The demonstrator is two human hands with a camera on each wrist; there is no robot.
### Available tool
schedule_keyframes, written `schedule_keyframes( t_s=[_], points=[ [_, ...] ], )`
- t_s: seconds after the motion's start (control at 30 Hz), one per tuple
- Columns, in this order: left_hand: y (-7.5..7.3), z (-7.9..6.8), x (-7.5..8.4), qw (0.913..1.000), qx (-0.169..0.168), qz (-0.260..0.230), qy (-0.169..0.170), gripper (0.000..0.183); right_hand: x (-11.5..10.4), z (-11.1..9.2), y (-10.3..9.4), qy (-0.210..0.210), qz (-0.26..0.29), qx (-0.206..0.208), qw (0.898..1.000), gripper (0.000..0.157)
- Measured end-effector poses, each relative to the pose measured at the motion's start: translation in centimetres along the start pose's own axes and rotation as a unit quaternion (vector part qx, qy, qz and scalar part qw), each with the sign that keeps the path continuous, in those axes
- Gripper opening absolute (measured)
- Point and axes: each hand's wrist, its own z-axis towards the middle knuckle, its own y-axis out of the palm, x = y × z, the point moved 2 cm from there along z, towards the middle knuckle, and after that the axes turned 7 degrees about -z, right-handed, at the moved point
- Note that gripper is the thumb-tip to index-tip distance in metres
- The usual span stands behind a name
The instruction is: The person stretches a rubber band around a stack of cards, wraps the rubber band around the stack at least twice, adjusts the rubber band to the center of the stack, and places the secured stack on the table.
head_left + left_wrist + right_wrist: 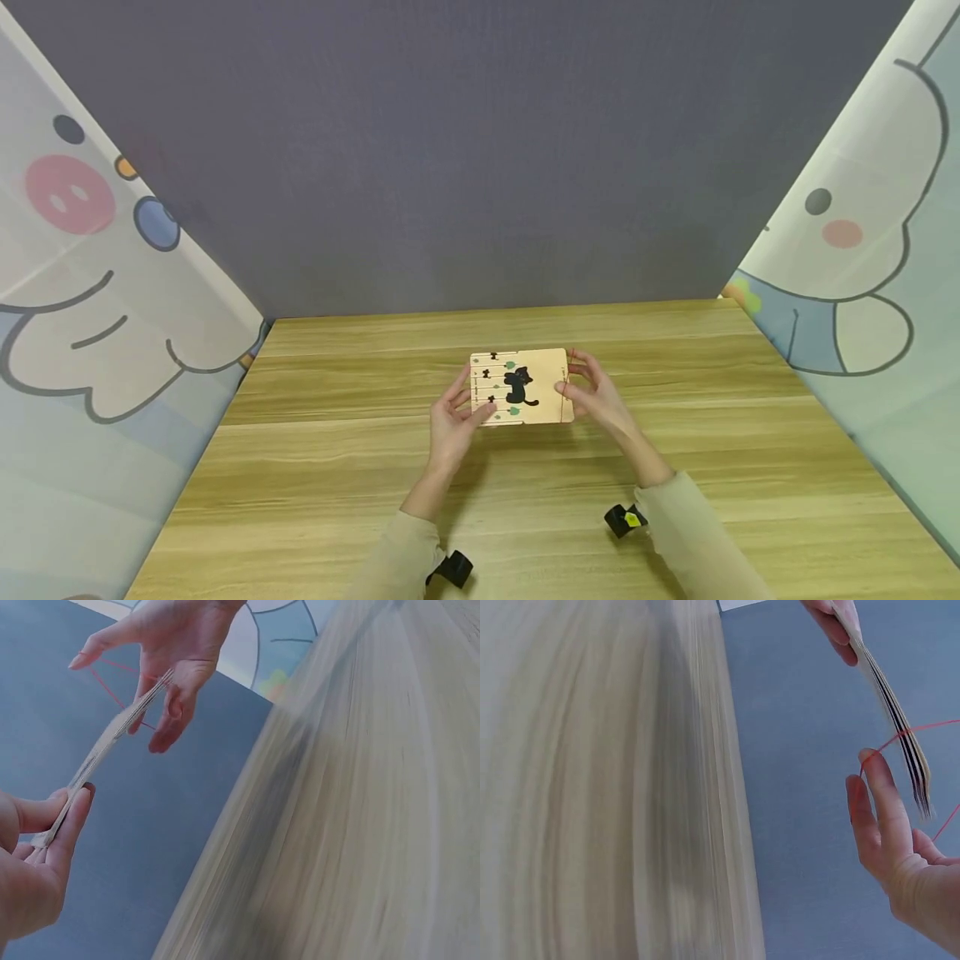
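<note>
My left hand (450,425) pinches the left end of a thin cream stack of cards (543,375) with a black cat on its face, thumb on top. Both wrist views show its layered edge, and it is held above the wooden table. At the right end, my right hand (600,400) has its thumb and fingers spread. A thin red rubber band (930,727) stretches between those fingers and crosses the end of the stack. In the left wrist view the stack's end lies between the right thumb and fingers.
Under the hands spreads a wood-grain table (322,467). A dark grey panel (480,167) rises at its back edge, and cartoon-printed sheets (847,167) flank both sides. Black straps (453,569) sit by the sleeves.
</note>
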Motion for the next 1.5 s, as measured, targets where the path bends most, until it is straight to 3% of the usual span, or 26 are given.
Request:
schedule_keyframes(
  t_s=[0.17,0.37,0.53,0.97,1.3,1.4,1.5],
  points=[
    [-0.2,0.0,-0.1,0.9997,-0.022,0.005,-0.002,0.070,-0.3,0.7,-0.3,-0.006,-0.003,-0.004,1.000,0.065],
    [0.2,-0.4,1.5,0.9986,-0.053,0.006,-0.007,0.067,-0.9,1.9,-1.2,-0.032,0.011,-0.025,0.999,0.067],
    [0.4,-0.7,2.1,0.9965,-0.070,0.034,-0.029,0.066,-1.7,3.0,-1.9,-0.019,0.048,-0.037,0.998,0.067],
    [-0.5,-0.4,-0.6,0.9941,-0.095,0.040,-0.033,0.068,-3.8,4.5,-2.9,-0.007,0.118,-0.014,0.993,0.050],
    [-0.4,-0.5,-0.9,0.9926,-0.117,-0.020,-0.027,0.067,-4.5,4.9,-2.5,-0.014,0.139,0.026,0.990,0.024],
    [-0.5,-0.6,-0.9,0.9931,-0.114,-0.021,-0.019,0.067,-4.6,4.9,-2.5,-0.016,0.145,0.023,0.989,0.014],
    [-0.5,-0.7,-0.9,0.9935,-0.112,-0.018,-0.009,0.066,-4.7,5.1,-2.6,-0.010,0.145,0.014,0.989,0.014]
  ],
)
